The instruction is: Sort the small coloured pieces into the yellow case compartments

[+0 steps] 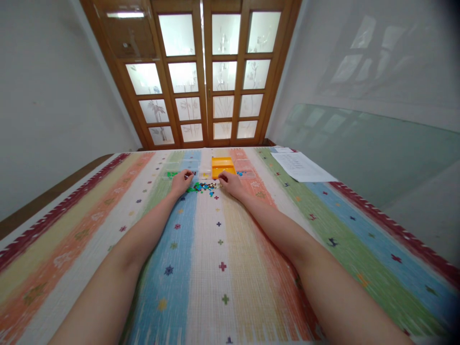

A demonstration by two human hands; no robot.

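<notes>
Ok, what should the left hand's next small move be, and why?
I'd probably dip the left hand to the loose pile of small multicoloured pieces and pick out some green: the pile is mixed and close by, while a cluster of small green pieces sits apart, left of that hand. Whether it already holds something, I can't tell.

Wooden doors with bright, plant-patterned panes stand beyond the far edge of the desk; pale walls flank them, a greenish panel beyond the right edge.
</notes>
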